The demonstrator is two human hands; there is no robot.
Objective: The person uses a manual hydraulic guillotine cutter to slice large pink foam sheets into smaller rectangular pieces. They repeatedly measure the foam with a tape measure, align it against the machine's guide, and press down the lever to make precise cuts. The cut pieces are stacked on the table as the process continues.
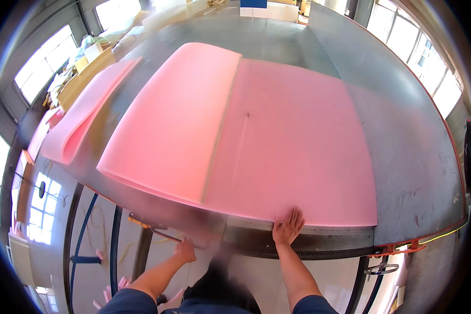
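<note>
A large pink foam sheet (303,141) lies on the grey metal table, its left part folded over in a thick flap (172,115). My right hand (289,227) rests flat, fingers stretched, on the sheet's near edge, just over a metal ruler strip (329,229). Below the table's front edge, my left hand (184,251) is closed around a thin metal rod handle (165,235). That handle runs toward an orange bracket (139,220) under the table. A dark slit-like mark (248,115) shows on the flat part of the sheet.
Another folded pink foam piece (86,112) lies at the table's left end. A tall grey panel (382,57) borders the far right. A handwheel (381,269) sits under the right front edge, near a red bracket (403,248). Pink scraps (123,285) lie on the floor.
</note>
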